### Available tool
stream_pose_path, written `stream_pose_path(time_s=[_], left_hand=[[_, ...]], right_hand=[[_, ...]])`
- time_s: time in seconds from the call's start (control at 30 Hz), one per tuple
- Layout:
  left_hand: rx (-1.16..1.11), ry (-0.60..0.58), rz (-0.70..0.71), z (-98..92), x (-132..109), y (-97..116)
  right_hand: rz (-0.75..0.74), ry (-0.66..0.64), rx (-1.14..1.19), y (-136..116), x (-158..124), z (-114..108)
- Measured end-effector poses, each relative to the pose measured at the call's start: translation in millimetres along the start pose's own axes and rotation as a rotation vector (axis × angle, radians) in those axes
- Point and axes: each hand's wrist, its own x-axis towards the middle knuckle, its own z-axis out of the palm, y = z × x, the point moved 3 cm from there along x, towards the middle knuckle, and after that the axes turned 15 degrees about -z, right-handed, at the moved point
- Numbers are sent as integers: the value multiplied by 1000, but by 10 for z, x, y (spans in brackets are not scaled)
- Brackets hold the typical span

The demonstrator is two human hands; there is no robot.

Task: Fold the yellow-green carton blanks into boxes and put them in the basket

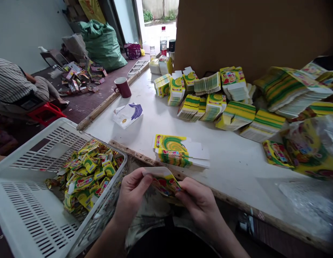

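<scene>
Both hands meet low in front of the body, just below the near edge of the white table [161,118], and between them they hold one small printed carton [163,181], yellow with green and red marks, its pale flap turned up. The left hand [132,195] pinches the carton's left end, thumb on top near the flap and fingers curled under. The right hand [198,200] grips the right end the same way, thumb across the printed face; both are closed on the carton rather than spread. On the table just beyond the hands lies a short pile of flat cartons [177,152] of the same print, near the wooden strip along the edge. To the left, beside the left forearm, stands a white slotted basket [34,211] with a heap of folded cartons [87,172] in it. Farther back on the table sit many stacks of flat cartons [236,107] along a brown board, a dark red mug [123,87] and a white and blue packet [128,114]. A clear plastic bag [312,147] holding more printed cartons lies at the right. A person in a striped top [13,84] sits at far left beside a red stool [45,113].
</scene>
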Motion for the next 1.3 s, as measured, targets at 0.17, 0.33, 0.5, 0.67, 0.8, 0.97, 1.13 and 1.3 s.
stream_pose_path(time_s=[0.17,0.33,0.5,0.67,0.8,0.97,1.13,1.3], left_hand=[[409,-360,-98,5,-73,217],[797,-440,-225,225,-146,-31],[755,-224,-184,274,-156,-168],[998,-107,102,315,-200,-197],[1114,-58,242,329,-222,-244],[1042,-127,288,366,-227,-282],[1010,-170,184,332,-195,-325],[980,-118,191,294,-169,-360]], right_hand=[[-127,-357,-312,-118,-42,-26],[-363,-222,-502,-203,-22,-10],[-128,435,-277,-140,-150,-47],[208,378,320,49,-237,292],[379,357,636,95,-184,395],[363,259,692,94,-49,371],[104,98,409,70,-92,362],[-72,-91,98,33,-147,337]])
